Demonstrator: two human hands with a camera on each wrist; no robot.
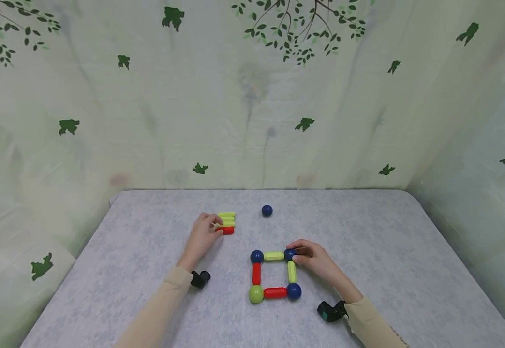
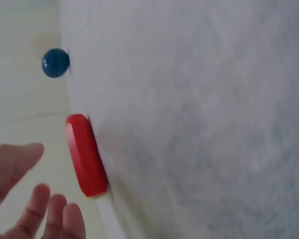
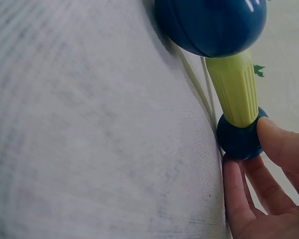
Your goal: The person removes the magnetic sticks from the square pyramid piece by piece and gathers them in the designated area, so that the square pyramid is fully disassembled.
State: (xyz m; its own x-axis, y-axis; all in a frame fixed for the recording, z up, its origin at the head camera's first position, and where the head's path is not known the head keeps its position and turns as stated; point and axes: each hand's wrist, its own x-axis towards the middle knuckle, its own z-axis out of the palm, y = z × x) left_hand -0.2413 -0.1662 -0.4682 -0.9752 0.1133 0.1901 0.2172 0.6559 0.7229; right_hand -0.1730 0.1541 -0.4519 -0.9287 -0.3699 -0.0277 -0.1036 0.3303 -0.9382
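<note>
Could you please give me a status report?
Left hand beside loose rods, holding none. Right hand pinching blue ball at far-right corner of rod-and-ball square. Four sides in place. No obstruction visible.

Your sleeves [image 1: 158, 309] are beige, your wrist cameras [image 1: 332, 312] black, your desk [image 1: 392, 261] mottled pale grey. In the square [image 1: 257, 274], dark blue balls [image 1: 294, 291] and one lime-green ball [image 1: 256, 294] meet red rods [image 1: 275, 293] and yellow-green rods [image 1: 274, 256]. The loose rods [image 1: 228, 224] are yellow-green and red; the loose ball [image 1: 267, 210] is dark blue. Dark green leaf shapes [image 1: 173, 18] pattern the pale green curtain [image 1: 209, 106].
</note>
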